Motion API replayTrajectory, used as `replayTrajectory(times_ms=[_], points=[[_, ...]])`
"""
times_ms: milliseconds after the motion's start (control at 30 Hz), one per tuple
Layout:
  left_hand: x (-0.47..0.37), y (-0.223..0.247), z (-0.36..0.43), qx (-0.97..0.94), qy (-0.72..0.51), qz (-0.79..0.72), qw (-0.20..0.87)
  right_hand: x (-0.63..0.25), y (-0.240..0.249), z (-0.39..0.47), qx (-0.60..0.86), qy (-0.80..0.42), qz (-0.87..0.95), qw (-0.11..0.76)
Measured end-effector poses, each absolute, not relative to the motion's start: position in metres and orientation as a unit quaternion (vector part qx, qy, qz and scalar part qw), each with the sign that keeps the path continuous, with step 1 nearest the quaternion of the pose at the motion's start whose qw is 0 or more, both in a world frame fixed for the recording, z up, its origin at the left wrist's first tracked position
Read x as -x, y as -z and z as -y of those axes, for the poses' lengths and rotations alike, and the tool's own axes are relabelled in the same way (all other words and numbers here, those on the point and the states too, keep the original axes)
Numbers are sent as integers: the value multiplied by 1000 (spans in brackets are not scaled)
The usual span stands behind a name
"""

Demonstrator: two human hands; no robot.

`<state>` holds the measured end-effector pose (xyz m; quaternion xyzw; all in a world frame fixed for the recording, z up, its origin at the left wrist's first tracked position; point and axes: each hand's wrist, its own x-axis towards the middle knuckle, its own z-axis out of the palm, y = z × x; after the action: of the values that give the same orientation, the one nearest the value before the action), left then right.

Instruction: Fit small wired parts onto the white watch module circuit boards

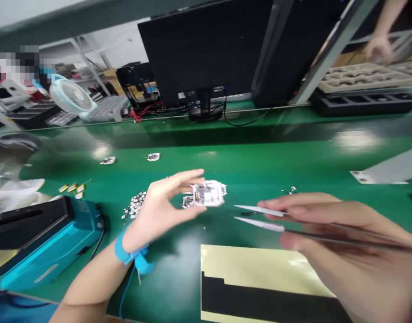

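Between the thumb and fingers of my left hand is a small white plastic housing with tiny parts inside. A blue wrist strap with a cord circles that wrist. My right hand grips a pair of tweezers; their pale tips are apart, point left, and hold nothing. The tips are a short way right of the housing. Behind the left hand, partly hidden, another small white piece shows. A pile of small white parts lies left of the hand.
A yellow sheet with a black strip lies at the front. Left stand a blue and black box and several small yellow-edged pieces. Two more housings lie farther back. A monitor stands behind; a co-worker's hand is above trays.
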<state>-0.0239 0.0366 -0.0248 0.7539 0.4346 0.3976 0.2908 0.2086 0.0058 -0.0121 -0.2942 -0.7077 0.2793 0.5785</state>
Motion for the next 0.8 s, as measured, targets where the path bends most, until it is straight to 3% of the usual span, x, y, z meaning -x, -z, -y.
replayTrajectory(times_ms=[200,433,567,800], points=[[-8,9,-3,-749,-481,-352,289,-217,6,5,271,-332,743,514],[-12,9,-1,-749,-532,-305,252,-219,5,11,269,-336,745,509],[-13,6,-5,-790,-533,-234,195,-220,6,14,299,-342,726,516],[-6,2,-4,-816,-485,-229,215,-218,3,9,283,-362,731,504]])
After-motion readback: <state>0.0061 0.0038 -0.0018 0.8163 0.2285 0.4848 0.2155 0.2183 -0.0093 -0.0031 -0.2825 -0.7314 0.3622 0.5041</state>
